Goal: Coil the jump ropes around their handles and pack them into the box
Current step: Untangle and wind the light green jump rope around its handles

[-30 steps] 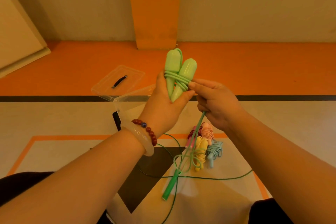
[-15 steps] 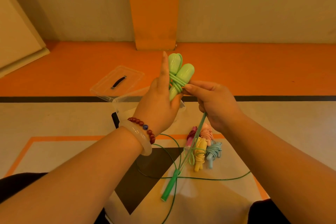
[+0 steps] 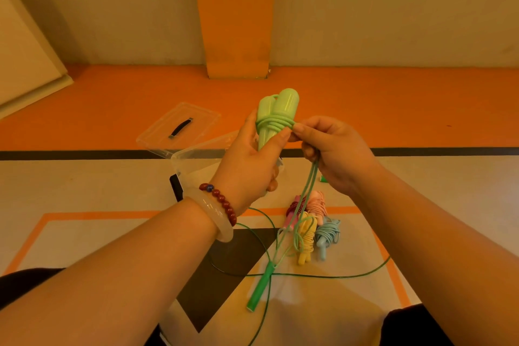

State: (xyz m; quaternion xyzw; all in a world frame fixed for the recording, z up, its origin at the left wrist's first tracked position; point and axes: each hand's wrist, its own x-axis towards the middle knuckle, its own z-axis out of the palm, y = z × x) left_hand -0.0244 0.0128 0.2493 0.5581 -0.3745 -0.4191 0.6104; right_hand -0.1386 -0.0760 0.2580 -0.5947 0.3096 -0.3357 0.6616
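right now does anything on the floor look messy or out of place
Yes: the dark green rope sprawls uncoiled across the floor, its cord in loose loops, beside the coiled ropes. The left hand grips the light green rope; the right hand pinches its cord.

Looks like a sports hall or activity room: hard floor point(image 3: 84, 185) painted with a wide orange band point(image 3: 393, 109), a black line point(image 3: 84, 154) and orange-outlined court-style markings point(image 3: 112, 215); bare wall point(image 3: 393, 8), orange pillar point(image 3: 236, 22); coiled jump ropes point(image 3: 307, 230) lying on the floor
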